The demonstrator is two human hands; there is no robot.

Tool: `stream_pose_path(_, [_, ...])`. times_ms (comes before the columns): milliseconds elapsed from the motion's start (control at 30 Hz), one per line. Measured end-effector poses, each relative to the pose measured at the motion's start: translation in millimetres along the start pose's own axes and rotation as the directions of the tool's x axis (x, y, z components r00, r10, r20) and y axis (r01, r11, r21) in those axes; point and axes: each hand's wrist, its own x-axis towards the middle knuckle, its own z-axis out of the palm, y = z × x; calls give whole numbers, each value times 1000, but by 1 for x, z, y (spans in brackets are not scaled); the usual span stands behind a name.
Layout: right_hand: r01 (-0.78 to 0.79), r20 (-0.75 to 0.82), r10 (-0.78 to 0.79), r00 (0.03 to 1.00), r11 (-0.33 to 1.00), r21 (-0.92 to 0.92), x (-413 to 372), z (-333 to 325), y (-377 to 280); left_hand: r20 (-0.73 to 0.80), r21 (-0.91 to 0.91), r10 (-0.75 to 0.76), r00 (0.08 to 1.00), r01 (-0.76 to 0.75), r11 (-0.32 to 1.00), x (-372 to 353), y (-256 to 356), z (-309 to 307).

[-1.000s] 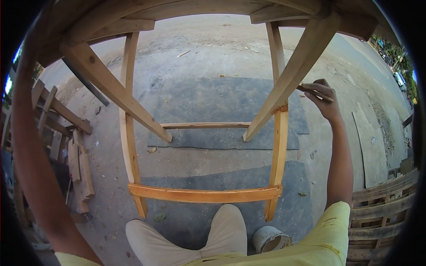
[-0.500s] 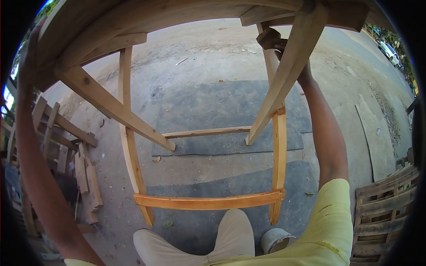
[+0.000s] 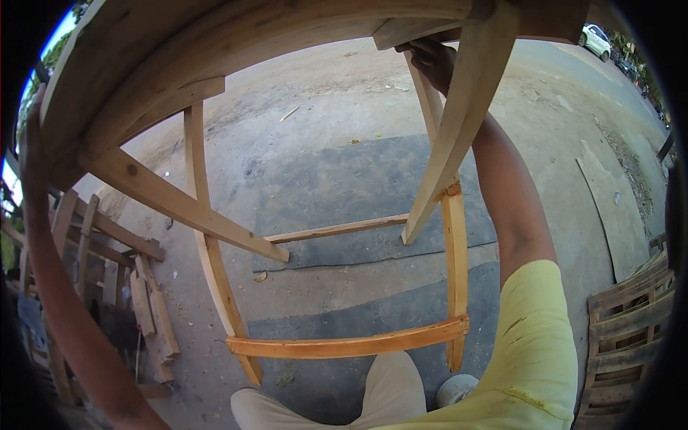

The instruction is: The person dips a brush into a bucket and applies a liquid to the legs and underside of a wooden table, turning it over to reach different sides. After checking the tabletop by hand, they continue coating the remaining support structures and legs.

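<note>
A large wooden top spans the upper view, its underside facing me, with angled timber legs below it. At the far left, my left hand is against the edge of the top, its fingers dim. My right hand reaches up behind the right leg, fingers bent together at the lower edge of a short timber. Anything within those fingers is hidden. Lower down, an orange-brown crossbar joins two upright legs in front of my knees.
Loose timber is piled at the left. A slatted wooden pallet lies at the lower right, and a pale bucket stands by my knee. Dark mats cover part of the ground. A white car is far off.
The wooden block held in my right hand is no longer visible. That hand has moved up and left to the short timber under the top. The view has shifted slightly.
</note>
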Motion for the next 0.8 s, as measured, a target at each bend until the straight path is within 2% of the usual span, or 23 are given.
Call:
stream_pose_path(67, [79, 87, -51, 995, 929, -362, 0, -8, -10, 7, 19, 23, 1000, -23, 1000, -2, -7, 1])
stream_pose_path(100, [79, 89, -50, 995, 928, -364, -3, -9, -10, 7, 17, 21, 1000, -21, 1000, -3, 0, 2])
stream_pose_path(133, [270, 77, -261, 962, 950, -155, -7, -10, -10, -2, -22, -63, 998, 63, 998, -2, 7, 4])
stream_pose_path(167, [451, 16, -452, 892, 891, 49, -12, -13, -10, -8, -65, -141, 990, 141, 988, 1, 13, 7])
stream_pose_path(200, [448, 15, -449, 893, 893, 44, -19, -19, -12, -7, -70, -139, 990, 138, 988, 2, 13, 9])
stream_pose_path(267, [306, 53, -302, 952, 925, -224, -39, -31, -19, -21, -89, -152, 988, 149, 985, -1, 13, 10])
stream_pose_path(300, [303, 53, -298, 953, 926, -228, -51, -39, -29, -19, -93, -152, 988, 149, 984, -1, 16, 12])
stream_pose_path(367, [-32, 94, 54, 994, 976, -218, -64, -57, -59, -28, -119, -165, 986, 160, 980, -1, 22, 13])
stream_pose_path(400, [-33, 95, 55, 994, 975, -218, -68, -66, -62, -27, -120, -166, 986, 161, 980, -1, 17, 12])
stream_pose_path(467, [41, 102, 3, 995, 903, -429, -75, -80, -67, -29, -2, -39, 999, 39, 999, -2, 2, 11])
stream_pose_path(500, [41, 103, 4, 995, 902, -429, -84, -80, -79, -28, -3, -40, 999, 40, 999, -1, 0, 10])
stream_pose_path(567, [-108, -169, 49, 984, 927, -359, -97, -75, -103, 30, 30, 16, 999, -17, 999, -2, -4, 5])
stream_pose_path(600, [-105, -166, 47, 985, 928, -356, -96, -73, -103, 29, 35, 13, 999, -14, 999, -3, -2, 4])
stream_pose_path(667, [72, -72, -121, 990, 878, -474, -96, -70, -99, 42, 183, 128, 991, -134, 974, -6, 4, 4])
stream_pose_path(700, [161, 66, -149, 987, 818, -553, -91, -72, -74, 43, 184, 128, 991, -134, 974, -7, 10, 5])
stream_pose_path(733, [161, 66, -149, 987, 818, -553, -82, -62, -62, 30, 74, 53, 998, -55, 996, -7, 14, 6])
stream_pose_path(767, [180, 61, -171, 983, 874, -451, -73, -48, -55, 26, -39, -23, 999, 24, 999, -7, 16, 7])
stream_pose_path(800, [201, 53, -194, 979, 918, -342, -66, -41, -52, 23, -37, -24, 999, 25, 999, -8, 7, 5])
